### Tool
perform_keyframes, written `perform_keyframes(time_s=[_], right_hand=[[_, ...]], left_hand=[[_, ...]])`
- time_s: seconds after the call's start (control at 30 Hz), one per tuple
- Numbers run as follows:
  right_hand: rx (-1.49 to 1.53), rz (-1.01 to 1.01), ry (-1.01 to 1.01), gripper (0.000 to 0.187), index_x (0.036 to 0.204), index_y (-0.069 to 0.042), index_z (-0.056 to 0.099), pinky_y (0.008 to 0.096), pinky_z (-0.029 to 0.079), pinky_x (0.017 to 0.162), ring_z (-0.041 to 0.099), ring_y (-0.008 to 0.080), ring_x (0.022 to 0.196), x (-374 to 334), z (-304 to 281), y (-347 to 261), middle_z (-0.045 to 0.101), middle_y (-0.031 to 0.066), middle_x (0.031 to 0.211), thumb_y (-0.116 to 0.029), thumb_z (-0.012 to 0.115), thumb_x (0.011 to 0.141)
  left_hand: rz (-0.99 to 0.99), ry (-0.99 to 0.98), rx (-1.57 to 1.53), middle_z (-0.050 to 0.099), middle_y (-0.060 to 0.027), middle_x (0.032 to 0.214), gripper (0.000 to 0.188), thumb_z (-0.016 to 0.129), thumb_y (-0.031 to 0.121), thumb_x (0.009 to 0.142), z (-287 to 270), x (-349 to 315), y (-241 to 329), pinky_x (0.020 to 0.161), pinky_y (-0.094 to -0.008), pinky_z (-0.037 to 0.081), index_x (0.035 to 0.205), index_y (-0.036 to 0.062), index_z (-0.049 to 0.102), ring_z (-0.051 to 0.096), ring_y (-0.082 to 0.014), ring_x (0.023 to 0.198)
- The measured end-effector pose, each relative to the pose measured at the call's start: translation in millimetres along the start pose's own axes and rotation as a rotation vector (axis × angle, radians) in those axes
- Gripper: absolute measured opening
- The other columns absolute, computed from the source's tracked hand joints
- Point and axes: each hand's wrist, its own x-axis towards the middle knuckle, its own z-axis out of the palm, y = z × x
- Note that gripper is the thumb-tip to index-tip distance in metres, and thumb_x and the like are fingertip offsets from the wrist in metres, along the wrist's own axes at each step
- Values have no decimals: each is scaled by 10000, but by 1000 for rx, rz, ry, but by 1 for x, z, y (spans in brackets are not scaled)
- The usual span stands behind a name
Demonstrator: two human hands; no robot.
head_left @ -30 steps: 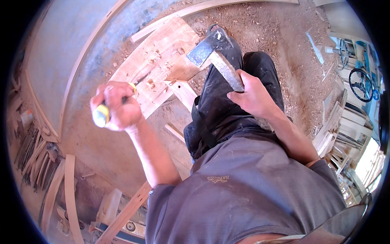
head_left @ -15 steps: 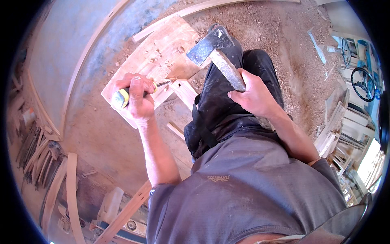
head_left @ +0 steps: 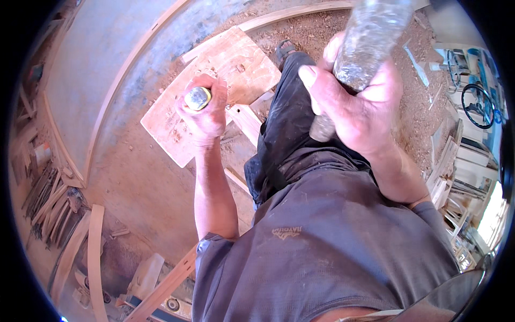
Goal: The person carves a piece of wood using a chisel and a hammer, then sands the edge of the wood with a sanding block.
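Observation:
My left hand (head_left: pixel 206 119) is closed around a chisel (head_left: pixel 197 99), whose yellow-rimmed, metal-capped handle end points up toward me. Its blade is hidden below the fist. Just right of that fist lies a pale wooden piece (head_left: pixel 247 122) with a small dark hole near its end. My right hand (head_left: pixel 362 110), raised close to the camera, grips a hatchet (head_left: pixel 371 45) by its worn, shiny handle. The hatchet's head is beyond the top edge of the view. Under the chisel is a broad wooden board (head_left: pixel 249 59) with wood chips on it.
Black-trousered legs (head_left: pixel 284 112) are beside the board. A long curved wooden strip (head_left: pixel 126 70) lies at the left, and another (head_left: pixel 295 12) runs behind. Scrap wood (head_left: pixel 51 198) is piled at the far left. A black steering wheel (head_left: pixel 477 109) stands among materials at the right.
My right hand has lifted the hatchet up toward the camera, taking its head out of view. My left hand has turned the chisel from slanting to upright and shifted slightly right.

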Motion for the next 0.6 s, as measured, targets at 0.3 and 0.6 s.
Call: perform_keyframes(time_s=[0.3,0.6], right_hand=[[-630,32,-546,240,1050,-31,555,483,527,570,689,350,632,-8,4,1,645,157,680,-100,681,857],[153,-214,-43,130,1032,-7,612,295,495,500,638,147,577,20,-4,-71,655,61,711,-48,676,925]], left_hand=[[-61,-45,29,706,-55,938,252,826,103,817,-5,-16,-19,804,-333,544,1012,22,690,668,-174,845],[-90,-150,22,609,-12,745,125,740,-2,878,2,-9,14,601,-288,446,793,42,660,540,-112,668]])
